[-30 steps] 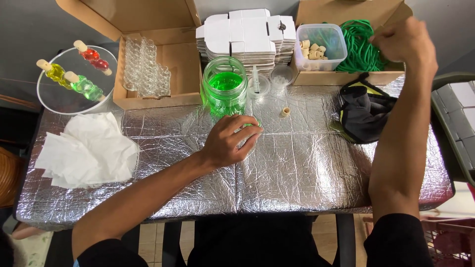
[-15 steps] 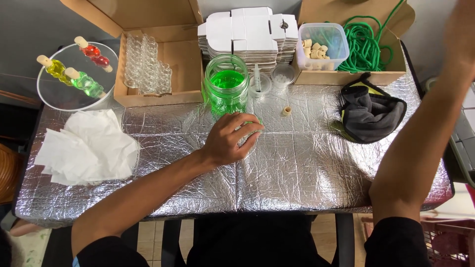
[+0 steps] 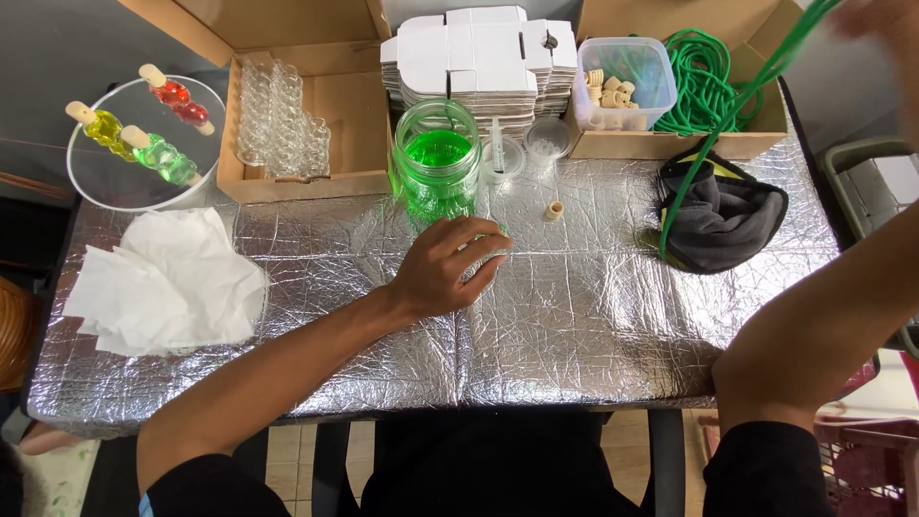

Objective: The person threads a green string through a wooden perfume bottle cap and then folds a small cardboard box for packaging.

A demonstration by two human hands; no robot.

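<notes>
My left hand [image 3: 442, 270] rests on the foil-covered table [image 3: 574, 316], just in front of a glass jar of green liquid [image 3: 436, 163]. Its fingers curl over a small clear glass bottle [image 3: 484, 271], which is mostly hidden. My right hand [image 3: 885, 24] is raised at the top right corner and blurred. It grips a strand of green cord [image 3: 728, 124]. The strand runs down from it across a black cloth pouch [image 3: 723, 215].
At the back stand a cardboard box of small glass bottles [image 3: 282, 120], stacked flat white boxes [image 3: 479, 57], a tub of corks [image 3: 622, 72] and a box with coiled green cord [image 3: 713, 72]. A plate of coloured bottles [image 3: 144, 144] and white tissue [image 3: 168, 282] lie left. One cork [image 3: 553, 209] lies loose.
My right hand has swung from the cord box up and out to the right, drawing a green strand with it. My left hand has stayed in place.
</notes>
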